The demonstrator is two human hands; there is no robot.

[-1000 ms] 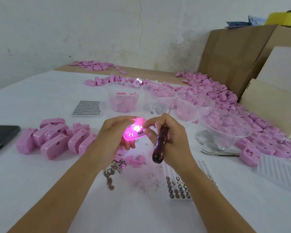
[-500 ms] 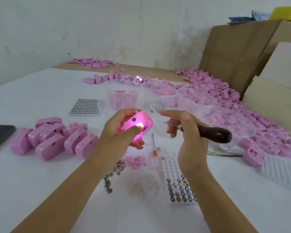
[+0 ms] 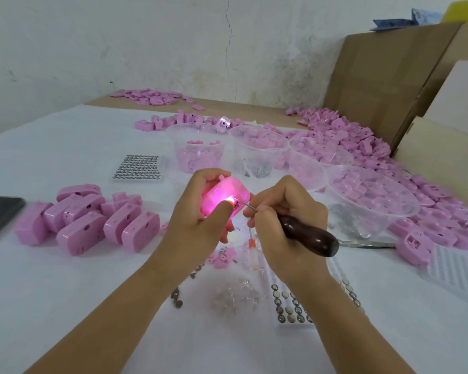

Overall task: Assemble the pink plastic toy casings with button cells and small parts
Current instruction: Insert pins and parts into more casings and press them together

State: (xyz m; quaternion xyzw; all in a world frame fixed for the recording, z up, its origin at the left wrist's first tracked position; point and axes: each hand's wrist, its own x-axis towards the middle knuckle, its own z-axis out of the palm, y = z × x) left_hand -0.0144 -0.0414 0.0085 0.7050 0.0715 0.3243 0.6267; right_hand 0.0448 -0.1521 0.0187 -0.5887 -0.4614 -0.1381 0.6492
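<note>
My left hand point(image 3: 197, 217) grips a pink toy casing point(image 3: 222, 195) that glows from a light inside it, thumb laid across its front. My right hand point(image 3: 284, 217) holds an awl with a dark wooden handle point(image 3: 308, 233); its thin metal tip point(image 3: 245, 203) touches the lit spot on the casing. Below the hands on the white table lie small pink parts point(image 3: 223, 256), clear LEDs point(image 3: 238, 295), metal contacts point(image 3: 177, 298) and a white tray of button cells point(image 3: 289, 309).
A cluster of assembled pink casings point(image 3: 89, 220) lies at the left, beside a dark phone point(image 3: 0, 211). A full cell tray point(image 3: 139, 168) sits behind. Clear bowls point(image 3: 373, 195) of pink parts and a heap of casings point(image 3: 362, 141) fill the right, before cardboard boxes point(image 3: 384, 76).
My right hand turned the awl from upright to pointing left and brought its tip against the glowing casing. My left hand tilted the casing and raised it slightly.
</note>
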